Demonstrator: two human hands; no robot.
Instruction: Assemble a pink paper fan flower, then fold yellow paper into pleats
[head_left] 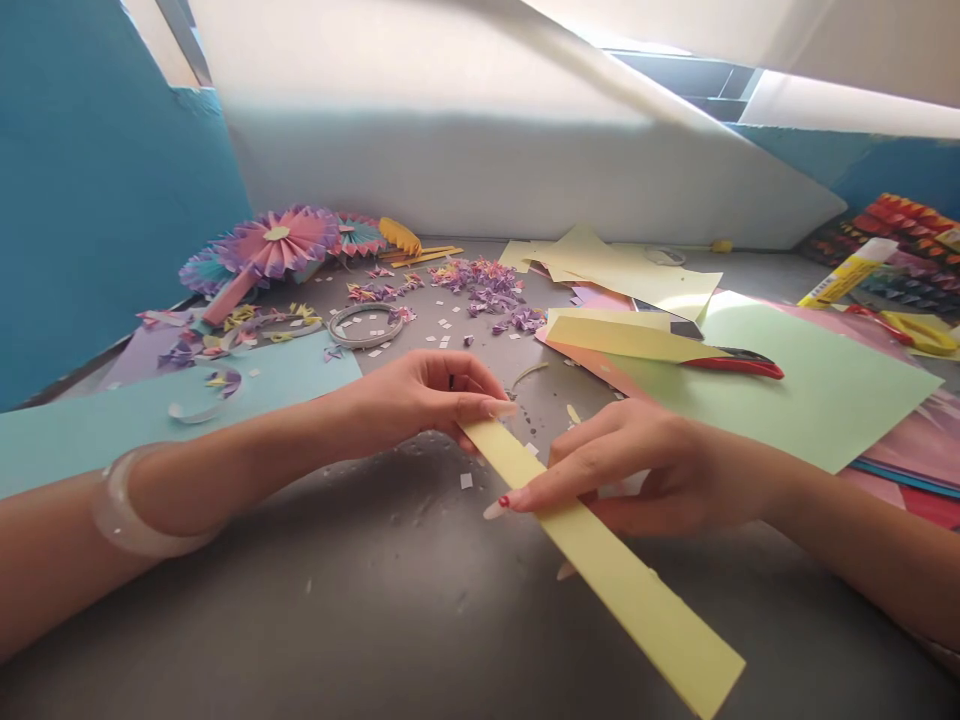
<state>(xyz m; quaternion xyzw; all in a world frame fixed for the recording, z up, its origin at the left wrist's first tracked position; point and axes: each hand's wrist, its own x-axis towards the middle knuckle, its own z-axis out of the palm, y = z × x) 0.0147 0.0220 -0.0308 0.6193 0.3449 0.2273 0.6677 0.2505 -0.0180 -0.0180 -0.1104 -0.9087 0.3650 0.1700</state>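
Observation:
A long strip of yellow paper (637, 580) slants from the middle of the view down toward the lower right, held above the grey table. At its far end, my left hand (427, 400) pinches it between thumb and fingers. My right hand (637, 465) grips the strip farther along, its index finger lying across the top and the other fingers partly hidden underneath. Beyond my right hand, scissors with red and black handles (739, 364) lie partly under another yellow paper piece (622, 337).
Pleated paper rosettes (281, 240) lie at the back left near purple paper scraps (487, 285) and a tape roll (366, 325). Light blue paper (300, 385) is at left. Green paper (795, 380) and a glue stick (847, 272) are at right.

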